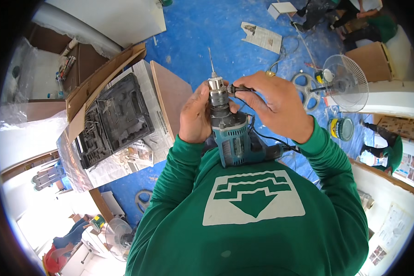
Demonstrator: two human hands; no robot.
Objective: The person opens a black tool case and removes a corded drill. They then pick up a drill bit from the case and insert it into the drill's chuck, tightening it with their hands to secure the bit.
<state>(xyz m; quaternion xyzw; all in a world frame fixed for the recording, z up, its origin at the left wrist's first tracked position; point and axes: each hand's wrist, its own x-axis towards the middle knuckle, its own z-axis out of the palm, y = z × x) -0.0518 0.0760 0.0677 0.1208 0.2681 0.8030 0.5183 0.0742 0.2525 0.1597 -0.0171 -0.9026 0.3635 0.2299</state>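
A teal power drill (233, 140) rests against my green shirt, its nose turned away from me. My left hand (194, 117) is wrapped round the drill's front collar, just behind the metal chuck (215, 84). A thin drill bit (210, 60) sticks out of the chuck. Pinched between the thumb and fingers of my right hand (276, 103) is a dark chuck key (237, 88), its tip against the side of the chuck. Behind my right hand a black cord runs down to the drill. The drill's handle is partly hidden.
An open black tool case (124, 112) lies on a paper-covered table at left, beside a cardboard sheet (85, 110). Blue sheeting (188, 27) covers the floor. A fan (346, 83), a paint can (341, 129) and a cardboard box (370, 62) stand at right. Several people are nearby.
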